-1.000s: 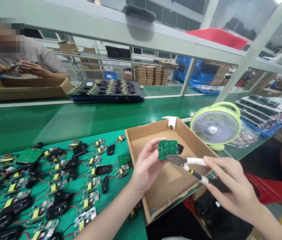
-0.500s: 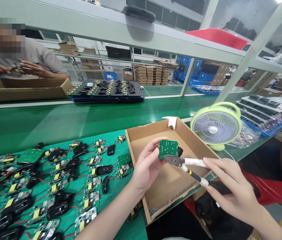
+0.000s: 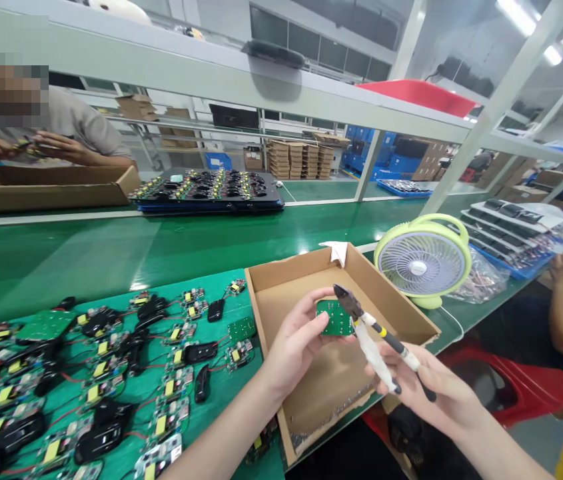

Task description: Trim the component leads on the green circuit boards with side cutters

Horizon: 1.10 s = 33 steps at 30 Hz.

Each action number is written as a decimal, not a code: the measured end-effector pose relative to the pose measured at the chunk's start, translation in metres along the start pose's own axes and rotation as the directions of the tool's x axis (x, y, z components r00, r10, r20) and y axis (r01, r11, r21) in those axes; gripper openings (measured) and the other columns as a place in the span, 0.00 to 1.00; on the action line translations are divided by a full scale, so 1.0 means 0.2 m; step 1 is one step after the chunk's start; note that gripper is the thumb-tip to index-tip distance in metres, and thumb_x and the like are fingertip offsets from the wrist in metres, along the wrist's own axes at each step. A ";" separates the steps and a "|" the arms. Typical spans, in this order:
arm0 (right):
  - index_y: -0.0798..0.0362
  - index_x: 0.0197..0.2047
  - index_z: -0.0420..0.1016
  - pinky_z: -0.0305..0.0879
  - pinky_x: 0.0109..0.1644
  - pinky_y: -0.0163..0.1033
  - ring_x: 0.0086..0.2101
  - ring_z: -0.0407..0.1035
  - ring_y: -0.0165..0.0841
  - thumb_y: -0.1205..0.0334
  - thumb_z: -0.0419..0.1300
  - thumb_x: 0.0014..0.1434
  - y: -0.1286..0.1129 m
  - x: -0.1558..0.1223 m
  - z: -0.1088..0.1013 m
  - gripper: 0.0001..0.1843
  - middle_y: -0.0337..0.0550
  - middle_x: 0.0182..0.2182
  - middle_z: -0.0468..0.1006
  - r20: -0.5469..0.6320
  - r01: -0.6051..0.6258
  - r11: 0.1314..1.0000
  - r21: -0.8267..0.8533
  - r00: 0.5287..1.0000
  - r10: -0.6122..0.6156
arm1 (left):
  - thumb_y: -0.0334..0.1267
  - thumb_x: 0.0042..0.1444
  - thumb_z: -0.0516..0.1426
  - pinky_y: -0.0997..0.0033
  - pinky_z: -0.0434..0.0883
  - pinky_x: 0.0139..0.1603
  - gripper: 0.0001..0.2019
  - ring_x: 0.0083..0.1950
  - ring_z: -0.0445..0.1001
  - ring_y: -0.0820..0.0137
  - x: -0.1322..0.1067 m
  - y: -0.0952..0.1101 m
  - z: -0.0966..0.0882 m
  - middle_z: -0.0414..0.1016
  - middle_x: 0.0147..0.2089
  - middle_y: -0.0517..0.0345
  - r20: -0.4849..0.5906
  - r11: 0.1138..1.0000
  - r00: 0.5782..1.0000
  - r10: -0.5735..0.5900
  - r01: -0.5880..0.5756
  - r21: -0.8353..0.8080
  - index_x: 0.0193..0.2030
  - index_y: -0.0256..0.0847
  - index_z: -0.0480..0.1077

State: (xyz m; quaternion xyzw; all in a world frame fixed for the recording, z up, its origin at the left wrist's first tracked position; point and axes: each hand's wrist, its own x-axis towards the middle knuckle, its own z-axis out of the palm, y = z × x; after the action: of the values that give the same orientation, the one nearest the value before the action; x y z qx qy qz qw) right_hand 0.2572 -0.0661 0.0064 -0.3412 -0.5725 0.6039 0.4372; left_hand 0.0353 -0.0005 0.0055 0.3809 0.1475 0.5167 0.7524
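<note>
**Cutters up at small green board, over cardboard box**

Nearest: right hand (image 3: 436,390), grip closed round handles of side cutters (image 3: 371,330), nose tilted up-left, tips just above top edge of green circuit board (image 3: 335,317); jaws look near shut, can't tell for sure. Left hand (image 3: 294,343), grip pinched on board's left edge, thumb on top, solder side toward camera, held over open cardboard box (image 3: 414,317) at near bench edge. Step in hand, prob.: trimming leads off board w/ cutters. Next move calls for tips lowered onto a lead, board held steady. Left of box: green mat (image 3: 221,393) w/ many boards & black housings. Beyond box: green desk fan (image 3: 424,260). Far side: black tray (image 3: 206,187) of parts, co-worker's hands (image 3: 36,143) over another box.
</note>
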 end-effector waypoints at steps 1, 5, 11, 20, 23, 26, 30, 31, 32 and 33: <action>0.46 0.53 0.81 0.79 0.41 0.49 0.45 0.80 0.48 0.35 0.60 0.60 0.01 0.00 0.01 0.28 0.56 0.47 0.83 0.012 -0.030 0.998 0.057 0.999 0.029 | 0.43 0.57 0.66 0.64 0.78 0.43 0.14 0.43 0.80 0.62 0.00 0.00 0.00 0.82 0.47 0.51 0.013 1.000 1.000 -0.004 0.004 0.012 0.49 0.45 0.78; 0.49 0.51 0.81 0.77 0.43 0.47 0.39 0.80 0.42 0.37 0.60 0.60 0.04 0.01 0.06 0.27 0.55 0.42 0.83 0.099 -0.136 0.959 0.249 0.988 0.114 | 0.49 0.53 0.69 0.61 0.75 0.50 0.16 0.47 0.79 0.59 0.00 -0.02 -0.01 0.82 0.45 0.48 0.081 0.987 0.997 0.005 -0.018 0.159 0.43 0.41 0.81; 0.50 0.50 0.80 0.75 0.42 0.44 0.34 0.76 0.38 0.39 0.63 0.57 0.07 0.02 0.11 0.27 0.53 0.39 0.81 0.154 -0.169 0.920 0.353 0.981 0.121 | 0.47 0.54 0.69 0.63 0.73 0.51 0.15 0.45 0.78 0.63 -0.01 0.00 0.01 0.82 0.43 0.49 0.199 0.962 0.979 -0.041 -0.015 0.272 0.44 0.41 0.81; 0.51 0.53 0.79 0.72 0.42 0.42 0.32 0.76 0.36 0.42 0.65 0.58 0.11 0.00 0.12 0.27 0.52 0.40 0.82 0.220 -0.192 0.866 0.462 0.971 0.098 | 0.48 0.53 0.69 0.67 0.75 0.46 0.15 0.41 0.76 0.66 -0.02 0.01 0.01 0.78 0.41 0.51 0.268 0.979 0.961 -0.067 0.012 0.202 0.44 0.43 0.81; 0.51 0.51 0.78 0.69 0.42 0.41 0.30 0.75 0.34 0.38 0.66 0.55 0.13 -0.01 0.14 0.29 0.50 0.38 0.82 0.223 -0.303 0.810 0.503 0.950 0.217 | 0.48 0.51 0.71 0.66 0.75 0.47 0.20 0.43 0.76 0.65 -0.03 0.02 0.01 0.77 0.44 0.50 0.300 0.978 0.949 -0.094 0.032 0.204 0.48 0.42 0.80; 0.52 0.48 0.77 0.68 0.41 0.41 0.28 0.74 0.34 0.37 0.69 0.52 0.15 -0.01 0.17 0.31 0.48 0.36 0.82 0.198 -0.383 0.727 0.569 0.923 0.331 | 0.46 0.52 0.71 0.69 0.74 0.47 0.21 0.44 0.76 0.65 -0.04 0.03 0.01 0.77 0.44 0.51 0.368 0.983 0.922 -0.122 0.062 0.171 0.52 0.44 0.79; 0.52 0.48 0.79 0.66 0.39 0.39 0.27 0.74 0.33 0.38 0.69 0.53 0.14 0.00 0.19 0.29 0.47 0.35 0.83 0.229 -0.360 0.692 0.625 0.933 0.279 | 0.45 0.53 0.70 0.70 0.74 0.47 0.20 0.43 0.77 0.67 -0.05 0.03 0.00 0.78 0.46 0.50 0.393 0.987 0.912 -0.120 0.069 0.142 0.52 0.43 0.78; 0.52 0.48 0.79 0.66 0.39 0.39 0.26 0.74 0.32 0.38 0.69 0.53 0.14 0.00 0.20 0.29 0.47 0.35 0.83 0.234 -0.355 0.690 0.631 0.935 0.267 | 0.45 0.53 0.70 0.70 0.74 0.47 0.20 0.43 0.77 0.67 -0.05 0.03 0.00 0.78 0.46 0.50 0.388 0.988 0.914 -0.120 0.071 0.138 0.52 0.43 0.79; 0.52 0.47 0.79 0.66 0.38 0.39 0.25 0.73 0.32 0.38 0.69 0.53 0.14 0.01 0.20 0.29 0.47 0.35 0.83 0.236 -0.353 0.688 0.634 0.936 0.263 | 0.45 0.53 0.70 0.70 0.74 0.47 0.20 0.43 0.77 0.67 -0.05 0.03 -0.01 0.77 0.45 0.51 0.384 0.989 0.915 -0.121 0.075 0.131 0.52 0.44 0.79; 0.52 0.47 0.79 0.66 0.38 0.39 0.24 0.72 0.31 0.37 0.70 0.52 0.13 0.01 0.21 0.29 0.47 0.34 0.83 0.236 -0.355 0.687 0.634 0.935 0.265 | 0.44 0.53 0.70 0.71 0.74 0.47 0.19 0.43 0.77 0.68 -0.05 0.03 -0.01 0.77 0.45 0.51 0.384 0.989 0.915 -0.122 0.080 0.124 0.52 0.44 0.79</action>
State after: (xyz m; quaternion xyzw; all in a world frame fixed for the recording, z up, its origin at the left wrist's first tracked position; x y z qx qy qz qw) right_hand 0.2149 -0.0797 -0.0155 -0.2154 -0.2783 0.8534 0.3845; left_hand 0.0259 -0.0084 0.0066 0.5074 0.0413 0.3824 0.7711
